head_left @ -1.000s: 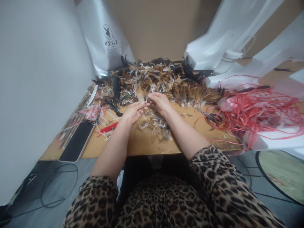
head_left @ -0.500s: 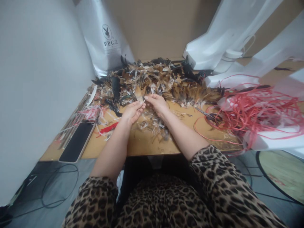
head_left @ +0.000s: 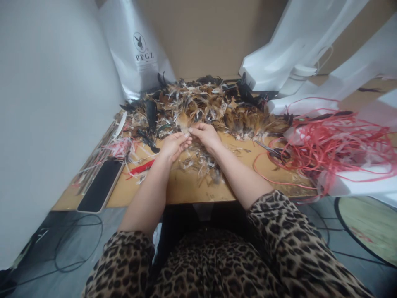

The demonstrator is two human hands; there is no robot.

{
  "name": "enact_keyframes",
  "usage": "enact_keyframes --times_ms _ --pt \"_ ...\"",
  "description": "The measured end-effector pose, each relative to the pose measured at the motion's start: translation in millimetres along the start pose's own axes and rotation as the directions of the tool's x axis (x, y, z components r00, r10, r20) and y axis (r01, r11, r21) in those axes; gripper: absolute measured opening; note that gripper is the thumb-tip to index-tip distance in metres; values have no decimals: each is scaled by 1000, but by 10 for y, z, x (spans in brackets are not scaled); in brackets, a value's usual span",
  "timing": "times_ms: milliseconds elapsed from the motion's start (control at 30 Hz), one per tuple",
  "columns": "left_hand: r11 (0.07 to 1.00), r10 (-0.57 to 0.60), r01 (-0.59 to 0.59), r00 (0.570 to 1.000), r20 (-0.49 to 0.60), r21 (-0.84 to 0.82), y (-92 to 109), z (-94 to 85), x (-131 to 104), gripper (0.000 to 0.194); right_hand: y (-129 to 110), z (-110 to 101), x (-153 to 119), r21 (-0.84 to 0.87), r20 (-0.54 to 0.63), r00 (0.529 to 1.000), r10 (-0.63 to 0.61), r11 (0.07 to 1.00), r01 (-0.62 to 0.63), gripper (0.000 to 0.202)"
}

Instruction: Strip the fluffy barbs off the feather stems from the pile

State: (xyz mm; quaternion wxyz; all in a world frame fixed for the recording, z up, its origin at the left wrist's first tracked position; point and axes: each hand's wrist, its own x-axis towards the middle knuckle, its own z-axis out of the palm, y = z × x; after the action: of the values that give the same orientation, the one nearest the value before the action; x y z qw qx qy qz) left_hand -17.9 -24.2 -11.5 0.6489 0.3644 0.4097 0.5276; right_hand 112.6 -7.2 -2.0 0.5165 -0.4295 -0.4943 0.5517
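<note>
Both my hands meet at the near side of a heap of brown, black and white feathers (head_left: 207, 97). Between my fingertips stands a light brown feather (head_left: 182, 120), its fluffy end pointing up and away from me. My left hand (head_left: 176, 145) pinches its lower end between thumb and forefinger, the other fingers curled. From the other side my right hand (head_left: 204, 135) is closed in a pinch at the same end. Short loose feather scraps (head_left: 204, 165) lie on the wooden table (head_left: 192, 192) beneath my wrists.
A phone (head_left: 101, 186) lies at the table's left edge, near a red strip (head_left: 142, 167). Scissors (head_left: 273, 151) rest at the right beside a tangle of red string (head_left: 347, 145). A printed white bag (head_left: 139, 54) stands behind the feathers; white plastic sheeting (head_left: 279, 54) hangs back right.
My fingers have shifted slightly at the feather's lower end, with the right fingertips a touch lower. Everything else stays in place.
</note>
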Motion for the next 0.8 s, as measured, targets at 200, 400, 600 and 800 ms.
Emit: enact_keyframes --times_ms 200,400,600,800 --pt "999 38 -39 999 20 38 -6 -15 2 9 -15 0 -18 51 31 999 37 998 -39 33" --pt "998 14 -15 1000 26 60 -4 -5 -8 11 17 -6 -6 99 30 997 74 992 -76 31" --pt "998 -15 12 999 40 69 -10 -11 0 10 80 -21 30 137 63 991 120 982 -127 28" --pt "992 15 -20 999 40 128 7 -1 -20 10 71 -5 16 78 51 994 101 991 -104 28"
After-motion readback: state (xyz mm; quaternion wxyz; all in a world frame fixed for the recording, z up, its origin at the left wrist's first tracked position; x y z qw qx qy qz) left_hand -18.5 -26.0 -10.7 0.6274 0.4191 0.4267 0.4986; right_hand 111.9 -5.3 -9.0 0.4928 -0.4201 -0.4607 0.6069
